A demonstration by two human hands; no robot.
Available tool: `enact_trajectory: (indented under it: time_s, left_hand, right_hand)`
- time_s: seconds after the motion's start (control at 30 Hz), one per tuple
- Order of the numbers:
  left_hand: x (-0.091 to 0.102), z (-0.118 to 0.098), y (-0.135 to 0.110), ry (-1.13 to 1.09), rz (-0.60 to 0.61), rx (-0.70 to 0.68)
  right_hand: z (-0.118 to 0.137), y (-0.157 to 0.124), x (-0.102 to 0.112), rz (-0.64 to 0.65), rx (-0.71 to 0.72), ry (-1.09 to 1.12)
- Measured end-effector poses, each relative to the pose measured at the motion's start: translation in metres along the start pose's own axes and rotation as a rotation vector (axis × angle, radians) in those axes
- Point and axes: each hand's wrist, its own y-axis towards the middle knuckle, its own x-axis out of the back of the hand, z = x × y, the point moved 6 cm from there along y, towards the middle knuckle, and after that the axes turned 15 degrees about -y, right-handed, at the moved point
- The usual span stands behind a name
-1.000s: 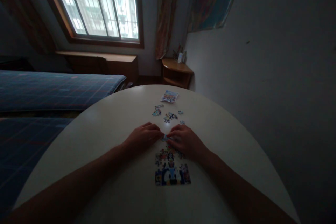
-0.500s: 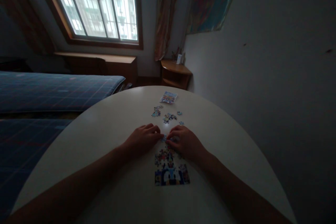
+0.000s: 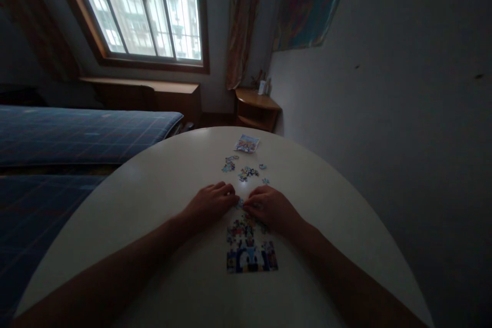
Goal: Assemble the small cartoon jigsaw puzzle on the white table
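Note:
Between my two hands are small pale-blue jigsaw puzzle pieces [image 3: 240,203], partly covered by fingers. My left hand [image 3: 213,202] is closed, its thumb and fingertips pinching the pieces from the left. From the other side my right hand [image 3: 269,207] pinches them with curled fingers. Just below, nearer me, lies a partly joined jigsaw puzzle [image 3: 251,256] with a blue dog-like cartoon face along its near edge. The puzzle's upper right part is hidden behind my right hand.
Beyond my hands are a cluster of loose puzzle pieces [image 3: 248,173], another group [image 3: 229,165] to its left, and single pieces at right. A printed picture packet [image 3: 246,143] lies near the far edge of the round white table [image 3: 172,164]. A bed [image 3: 77,136] stands at left.
My right hand's fingers have shifted very slightly over the pieces, and the small pieces between the hands moved a touch left. The rest looks the same.

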Motion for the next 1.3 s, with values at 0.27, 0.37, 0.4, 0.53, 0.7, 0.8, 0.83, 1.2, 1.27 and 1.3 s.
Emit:
enact_trajectory:
  time_s: [0.27,0.37,0.4,0.53,0.7,0.8,0.83,1.2,1.27,1.3]
  left_hand:
    - [0.001,-0.001,0.002,-0.094,-0.039,0.040]
    - [-0.001,0.007,0.002,-0.273,-0.123,0.104]
    - [-0.002,0.010,0.003,-0.332,-0.147,0.121]
    - [-0.008,0.019,0.003,-0.463,-0.190,0.164]
    - [-0.011,0.024,0.000,-0.496,-0.222,0.226]
    - [-0.011,0.024,-0.003,-0.500,-0.224,0.233]
    - [-0.011,0.024,-0.004,-0.501,-0.226,0.240]
    - [-0.009,0.027,-0.006,-0.550,-0.245,0.314]
    - [-0.010,0.027,-0.005,-0.578,-0.248,0.315]
    - [-0.011,0.027,-0.005,-0.589,-0.248,0.316]
  right_hand:
    - [0.007,0.004,0.006,0.034,0.075,-0.109]
    - [0.004,0.005,0.004,0.028,0.002,-0.047]
    - [0.003,0.005,0.004,0.021,-0.025,-0.017]
    - [-0.002,0.007,0.000,0.007,-0.109,0.068]
    - [-0.005,0.008,-0.003,0.024,-0.141,0.099]
    - [-0.005,0.009,-0.004,0.045,-0.149,0.079]
    - [-0.005,0.009,-0.005,0.051,-0.152,0.073]
    - [-0.007,0.012,-0.008,0.068,-0.122,0.062]
    - [-0.007,0.012,-0.009,0.073,-0.105,0.057]
    - [-0.007,0.013,-0.009,0.075,-0.098,0.055]
